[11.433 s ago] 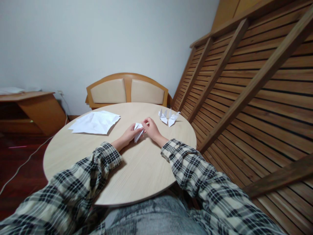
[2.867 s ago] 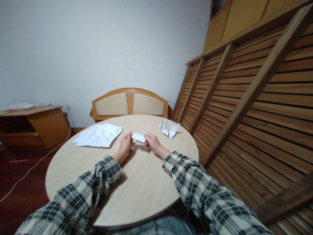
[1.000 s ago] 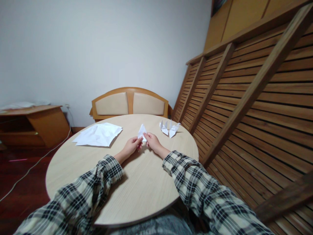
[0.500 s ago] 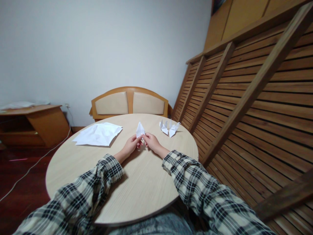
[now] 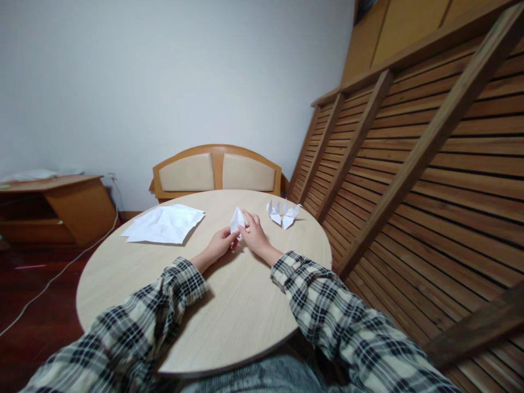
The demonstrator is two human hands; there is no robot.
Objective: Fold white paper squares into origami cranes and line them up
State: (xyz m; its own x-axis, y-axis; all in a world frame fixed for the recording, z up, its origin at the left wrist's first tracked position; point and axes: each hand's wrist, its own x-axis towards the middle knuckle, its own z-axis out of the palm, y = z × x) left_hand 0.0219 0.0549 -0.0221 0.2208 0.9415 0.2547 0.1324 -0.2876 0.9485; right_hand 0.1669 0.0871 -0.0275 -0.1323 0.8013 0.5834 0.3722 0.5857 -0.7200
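White folded paper piece with a pointed tip (image 5: 236,219) stands tip-up between the person's hands, over the far half of the round, pale wood table (image 5: 237,305); whether its lower edge touches the tabletop cannot be told. The left hand (image 5: 221,242) pinches its lower left corner between thumb and curled fingers. The right hand (image 5: 255,236) is looser, thumb on the lower right side and fingers reaching up along the right edge, partly spread. The step in hand looks like shaping or pressing a fold; the next move probably calls for a steady left pinch while the right fingers run along the crease.

To the left, well apart from the paper, lie loose white paper sheets (image 5: 164,225), inside the table's rim. To the right, near the right hand, stand two white folded-paper birds (image 5: 290,216), which limit sideways room there; bare tabletop stretches toward the person.
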